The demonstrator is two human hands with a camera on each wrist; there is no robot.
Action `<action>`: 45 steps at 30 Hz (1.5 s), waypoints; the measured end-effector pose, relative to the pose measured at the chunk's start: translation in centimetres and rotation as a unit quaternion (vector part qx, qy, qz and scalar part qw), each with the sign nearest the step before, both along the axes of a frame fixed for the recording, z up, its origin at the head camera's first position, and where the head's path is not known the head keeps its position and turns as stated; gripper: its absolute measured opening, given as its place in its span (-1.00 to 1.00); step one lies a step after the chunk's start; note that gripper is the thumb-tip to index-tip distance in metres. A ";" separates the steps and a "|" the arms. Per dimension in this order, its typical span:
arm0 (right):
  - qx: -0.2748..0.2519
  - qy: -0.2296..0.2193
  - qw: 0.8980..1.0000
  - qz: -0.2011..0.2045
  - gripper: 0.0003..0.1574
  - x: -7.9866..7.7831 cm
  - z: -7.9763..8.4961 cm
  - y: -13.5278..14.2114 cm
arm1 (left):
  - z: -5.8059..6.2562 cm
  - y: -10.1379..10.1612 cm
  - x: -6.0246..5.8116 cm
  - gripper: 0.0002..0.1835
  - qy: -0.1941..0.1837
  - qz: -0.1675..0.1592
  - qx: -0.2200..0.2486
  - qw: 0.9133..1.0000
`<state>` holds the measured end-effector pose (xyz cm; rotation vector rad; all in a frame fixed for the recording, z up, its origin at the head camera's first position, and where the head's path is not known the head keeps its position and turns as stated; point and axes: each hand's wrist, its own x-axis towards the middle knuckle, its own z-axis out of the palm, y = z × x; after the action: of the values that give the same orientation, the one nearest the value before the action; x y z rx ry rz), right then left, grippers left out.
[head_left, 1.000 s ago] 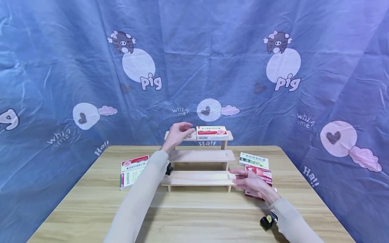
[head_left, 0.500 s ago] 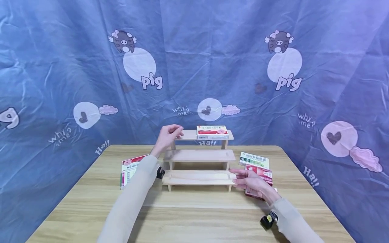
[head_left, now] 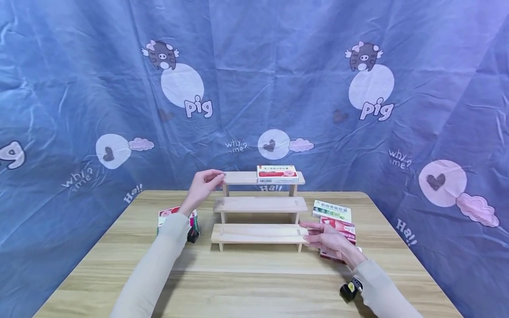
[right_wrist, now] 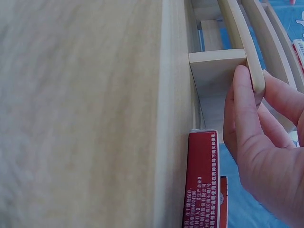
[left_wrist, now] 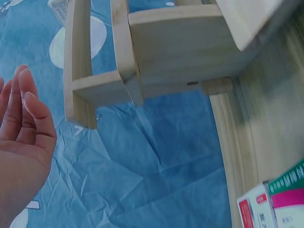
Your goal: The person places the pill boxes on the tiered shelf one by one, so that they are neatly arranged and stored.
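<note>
A three-step wooden display stand [head_left: 258,204] stands on the table. On the right of its top step lies a white and red medicine box [head_left: 277,174]. My right hand [head_left: 330,242] pinches the right end of the lowest step; in the right wrist view, thumb and fingers lie on either side of the board [right_wrist: 251,52]. Beside the left end of the top step is my left hand [head_left: 202,187], its fingers loosely bent and nothing in them. The left wrist view has this hand [left_wrist: 26,137] apart from the stand's side.
Right of the stand lie a white and green medicine box [head_left: 332,211] and red boxes [head_left: 345,229], partly behind my right hand. More medicine boxes [head_left: 169,212] lie at the left, mostly covered by my left sleeve [head_left: 159,251]. A blue printed curtain [head_left: 254,88] hangs behind the table.
My left hand has moved left along the top step, away from the medicine box to just past the step's left end. The right hand keeps its hold on the lowest step.
</note>
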<state>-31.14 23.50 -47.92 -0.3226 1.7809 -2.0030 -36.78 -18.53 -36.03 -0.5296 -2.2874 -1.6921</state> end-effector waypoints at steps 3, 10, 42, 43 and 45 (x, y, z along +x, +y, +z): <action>-0.001 0.003 1.000 0.005 -0.24 0.0 -0.1 0.0 | 0.7 -0.5 1.3 -0.65 -0.006 -0.004 -0.002 1.000; -0.009 -0.002 1.000 0.014 -0.20 0.1 0.0 0.1 | -0.4 -2.5 1.8 -0.63 0.002 -0.007 0.003 1.000; 0.015 0.005 1.000 0.011 -0.25 0.3 0.4 0.2 | -5.8 -10.4 4.4 -0.49 -0.104 -0.030 -0.105 0.989; 0.015 0.002 1.000 0.008 -0.24 0.3 0.4 0.2 | -6.1 -10.6 4.5 -0.48 -0.108 -0.028 -0.102 0.988; 0.017 -0.002 1.000 0.003 -0.24 0.3 0.5 0.3 | -6.5 -11.1 4.8 -0.47 -0.118 -0.023 -0.097 0.988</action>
<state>-30.79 23.75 -47.44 -0.3120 1.8076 -1.9654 -32.01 -29.66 -42.50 -0.4417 -2.6471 -1.6401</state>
